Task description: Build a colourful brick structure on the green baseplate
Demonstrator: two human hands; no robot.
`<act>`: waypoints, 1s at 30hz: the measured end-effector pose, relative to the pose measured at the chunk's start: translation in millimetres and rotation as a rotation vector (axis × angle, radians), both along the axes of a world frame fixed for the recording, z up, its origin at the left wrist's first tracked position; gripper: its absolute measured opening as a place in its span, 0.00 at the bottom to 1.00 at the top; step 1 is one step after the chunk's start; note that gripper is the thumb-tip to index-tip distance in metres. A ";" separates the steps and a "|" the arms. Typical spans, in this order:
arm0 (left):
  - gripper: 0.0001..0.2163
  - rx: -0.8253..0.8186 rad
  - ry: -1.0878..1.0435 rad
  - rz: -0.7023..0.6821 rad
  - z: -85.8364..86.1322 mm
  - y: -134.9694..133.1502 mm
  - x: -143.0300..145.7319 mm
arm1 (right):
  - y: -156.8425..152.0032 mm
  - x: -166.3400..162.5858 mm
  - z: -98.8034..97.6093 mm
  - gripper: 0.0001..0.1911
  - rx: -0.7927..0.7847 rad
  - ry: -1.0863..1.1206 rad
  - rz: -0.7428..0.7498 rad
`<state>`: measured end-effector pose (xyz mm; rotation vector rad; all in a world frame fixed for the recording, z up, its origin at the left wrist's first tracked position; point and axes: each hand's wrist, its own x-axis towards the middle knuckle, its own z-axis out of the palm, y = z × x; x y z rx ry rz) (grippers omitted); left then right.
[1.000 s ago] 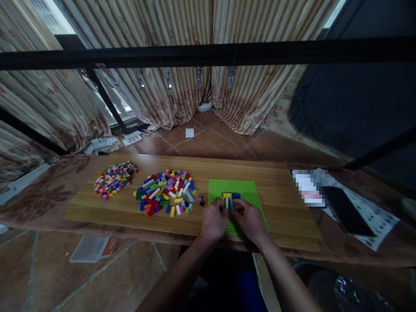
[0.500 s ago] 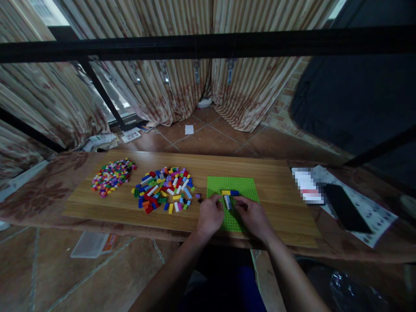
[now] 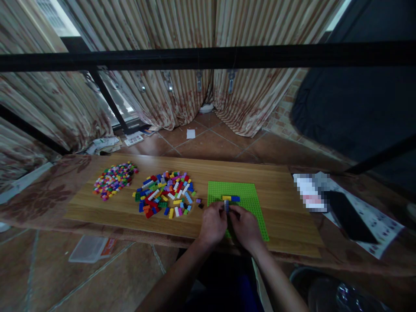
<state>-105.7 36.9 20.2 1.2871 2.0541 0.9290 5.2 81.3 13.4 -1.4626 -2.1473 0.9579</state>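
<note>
Since the earlier frame the hands are drawn closer together. The left hand (image 3: pixel 212 223) and right hand (image 3: pixel 246 226) are pinched on a small oblong brick (image 3: pixel 226 206) held over the studded green baseplate (image 3: pixel 250 195), just beside a yellow brick (image 3: pixel 226 198) and a blue brick (image 3: pixel 235 199). Glossy loose bricks (image 3: pixel 164 194) are heaped on the wooden board (image 3: pixel 286 203).

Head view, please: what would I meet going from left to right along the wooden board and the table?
Heap of tiny mixed-colour pieces, heap of larger mixed-colour bricks, green baseplate, black phone.
</note>
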 end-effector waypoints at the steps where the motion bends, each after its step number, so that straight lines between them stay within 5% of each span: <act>1: 0.14 0.007 -0.003 0.007 -0.9 -0.1 -0.5 | -0.5 -1.2 0.2 0.17 -0.004 0.001 -0.004; 30: 0.10 -0.004 0.022 0.067 -6.9 9.6 -2.6 | 20.2 -8.2 -5.3 0.14 0.080 -0.088 -0.077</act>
